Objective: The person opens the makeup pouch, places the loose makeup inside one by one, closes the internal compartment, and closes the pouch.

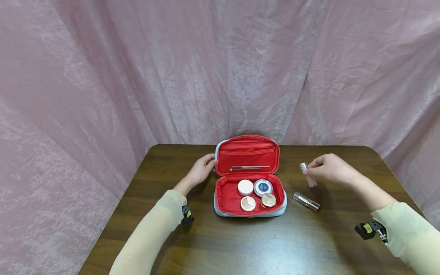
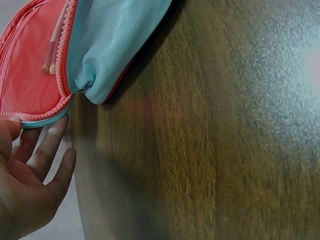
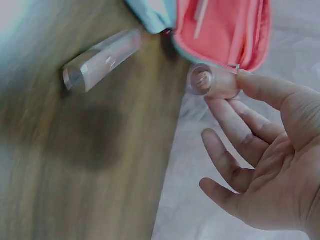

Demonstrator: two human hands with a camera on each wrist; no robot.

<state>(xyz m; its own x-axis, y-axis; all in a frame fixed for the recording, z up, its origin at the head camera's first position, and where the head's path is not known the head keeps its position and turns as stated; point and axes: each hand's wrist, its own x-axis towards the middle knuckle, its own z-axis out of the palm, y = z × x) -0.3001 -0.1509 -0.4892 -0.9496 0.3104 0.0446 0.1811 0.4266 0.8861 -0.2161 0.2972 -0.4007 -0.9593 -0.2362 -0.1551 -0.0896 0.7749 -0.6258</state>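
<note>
Nearest, two pale sleeves (image 1: 148, 236) are reaching in from either side over the brown wooden table (image 1: 247, 244), and a small black device (image 1: 187, 215) is sitting at each wrist. Further in, the base of an open case (image 1: 227, 194), light blue outside and red inside, is holding four round containers: a three-part palette (image 1: 248, 203) and a gold-topped compact (image 1: 268, 200) are lying in front, with a white jar (image 1: 245, 187) and a blue-labelled tub (image 1: 263, 187) sitting behind them. Beside the case, to its right, a shiny tube (image 1: 306, 201) is lying slanted on the wood. Just beyond it, the right hand (image 1: 330, 167) is pinching a silver-capped pinkish tube (image 1: 311, 180) between thumb and fingertips, holding it tilted above the table, while its other fingers are spreading loosely. Across from it, the left hand (image 1: 202, 170) is gripping the left edge of the raised lid (image 1: 247, 157), thumb and fingers closing on the rim. Inside the lid, slim brushes (image 1: 251, 167) are lying sideways. Behind everything, a pink curtain (image 1: 240, 76) is hanging in folds.
</note>
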